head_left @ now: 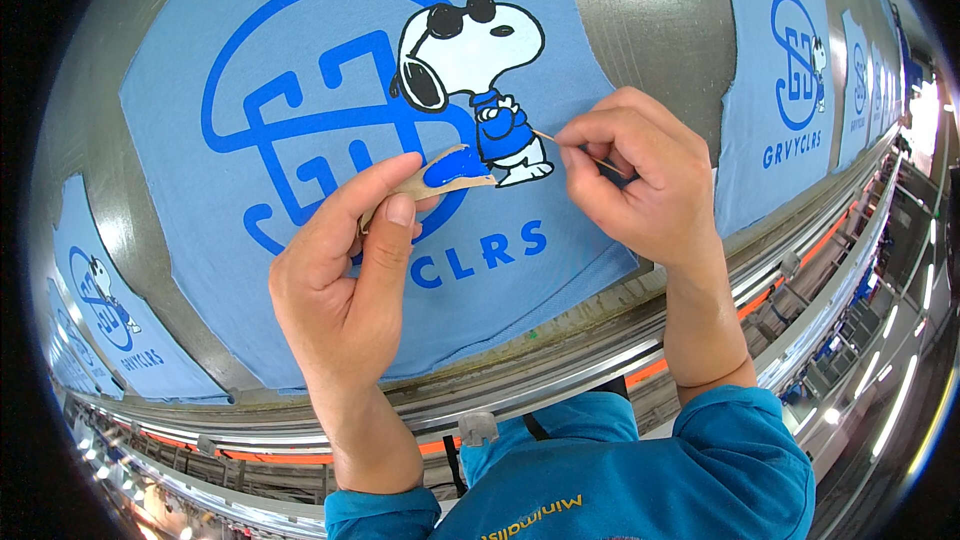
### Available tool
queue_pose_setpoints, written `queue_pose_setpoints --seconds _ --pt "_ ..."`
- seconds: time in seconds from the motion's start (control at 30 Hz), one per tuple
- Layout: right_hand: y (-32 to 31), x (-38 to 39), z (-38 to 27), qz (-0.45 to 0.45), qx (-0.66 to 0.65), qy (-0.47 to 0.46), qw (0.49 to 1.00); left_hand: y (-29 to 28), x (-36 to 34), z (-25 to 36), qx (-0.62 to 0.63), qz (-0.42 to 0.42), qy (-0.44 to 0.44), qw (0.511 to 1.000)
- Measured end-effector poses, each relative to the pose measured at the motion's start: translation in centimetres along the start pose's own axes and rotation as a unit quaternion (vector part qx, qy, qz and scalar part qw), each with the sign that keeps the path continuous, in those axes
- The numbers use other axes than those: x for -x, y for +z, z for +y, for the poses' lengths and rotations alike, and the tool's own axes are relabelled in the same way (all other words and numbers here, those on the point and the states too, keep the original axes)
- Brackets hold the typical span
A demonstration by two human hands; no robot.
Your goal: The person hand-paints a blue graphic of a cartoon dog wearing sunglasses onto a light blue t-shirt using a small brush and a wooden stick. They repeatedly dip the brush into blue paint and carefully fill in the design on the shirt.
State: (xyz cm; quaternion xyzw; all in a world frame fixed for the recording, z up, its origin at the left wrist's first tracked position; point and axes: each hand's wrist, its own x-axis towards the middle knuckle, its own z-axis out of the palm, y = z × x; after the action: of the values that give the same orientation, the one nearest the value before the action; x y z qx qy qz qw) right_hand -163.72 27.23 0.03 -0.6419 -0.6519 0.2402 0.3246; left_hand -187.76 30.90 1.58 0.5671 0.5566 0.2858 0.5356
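Note:
My left hand (345, 260) pinches a small tan piece of card (408, 190) between thumb and fingers. On the card lies a smear of wet-looking blue ink (452, 170). Between the thumb and fingers of my right hand (640, 175) is a thin wooden stick (545, 136), its tip at the blue-clothed body of a printed cartoon dog (508, 130). The print is on a light blue fabric panel (165, 110) lying flat under both hands. My left hand and the card cover part of the large blue line emblem and the lettering below it.
The panel lies on a long grey table (650, 10). More printed panels line it, one to the right (745, 70) and one to the left (90, 250). A metal rail (560, 370) runs along the near edge, close to my body.

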Motion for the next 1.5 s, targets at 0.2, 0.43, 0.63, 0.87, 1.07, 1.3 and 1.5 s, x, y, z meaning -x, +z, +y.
queue_pose_setpoints --seconds 0.2,0.43,0.63,0.87,1.07,1.3,1.5 --pt "0.1 0.0 0.1 0.000 -0.003 -0.003 1.000 0.0 0.0 0.0 0.003 -0.003 0.002 1.000" --pt "0.1 0.1 0.0 0.004 0.003 -0.002 1.000 0.0 0.0 -0.2 0.017 -0.001 0.003 1.000" --pt "-0.1 0.1 0.0 -0.003 -0.005 0.007 1.000 -0.4 -0.1 -0.5 0.085 0.099 -0.007 0.991" --pt "-0.1 0.1 -0.3 -0.011 -0.040 0.004 0.999 -1.3 -0.5 -1.0 0.153 0.134 0.005 0.979" --pt "1.4 0.6 -1.1 -0.012 -0.061 -0.033 0.997 -0.8 -0.6 -0.5 0.169 0.138 -0.017 0.976" --pt "1.9 0.5 -1.3 -0.010 -0.055 -0.030 0.998 -1.1 -0.8 -0.6 0.199 0.142 -0.013 0.970" --pt "1.7 -0.2 -1.0 0.043 -0.044 0.004 0.998 -1.8 -0.9 -1.0 0.283 0.149 -0.020 0.947"
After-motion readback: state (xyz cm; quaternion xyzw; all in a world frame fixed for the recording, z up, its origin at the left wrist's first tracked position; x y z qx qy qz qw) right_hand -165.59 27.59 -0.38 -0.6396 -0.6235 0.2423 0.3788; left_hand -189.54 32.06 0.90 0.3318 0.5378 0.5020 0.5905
